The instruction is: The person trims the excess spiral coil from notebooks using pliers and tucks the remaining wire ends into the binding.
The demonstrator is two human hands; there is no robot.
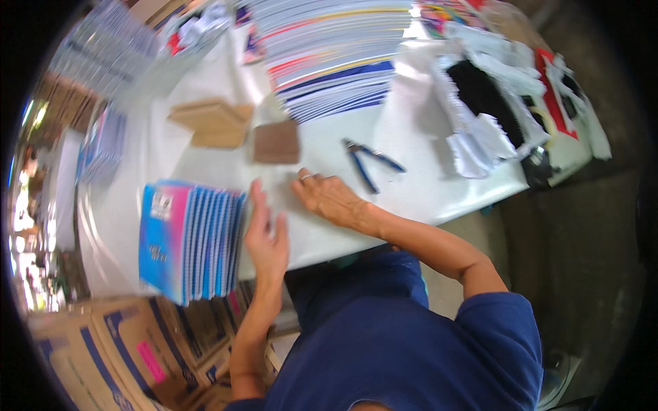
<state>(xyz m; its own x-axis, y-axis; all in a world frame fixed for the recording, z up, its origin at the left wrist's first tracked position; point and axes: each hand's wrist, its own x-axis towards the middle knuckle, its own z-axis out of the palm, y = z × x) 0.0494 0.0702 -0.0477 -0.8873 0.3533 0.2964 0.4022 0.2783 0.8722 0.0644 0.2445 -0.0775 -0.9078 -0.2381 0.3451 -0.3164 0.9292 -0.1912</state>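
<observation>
A row of spiral notebooks (195, 240) with blue and pink covers stands at the table's front left, spiral edges showing. My left hand (266, 233) is open beside its right side, fingers stretched upward and thumb apart; whether it touches the last notebook I cannot tell. My right hand (329, 196), with a ring on one finger, rests low over the table to the right. Its fingers are loosely bent and apart from anything I can see; the fingertips are partly hidden. Blue-handled pliers (370, 163) lie spread beyond it. A brown block (277, 142) lies farther off.
A folded cardboard piece (214, 123) stands by the brown block. A tall notebook stack (336, 61) fills the back. White cloth or wrapping with a black patch (484, 99) lies at the right. More notebooks (103, 145) are at the left; cardboard boxes (140, 342) stand below the table edge.
</observation>
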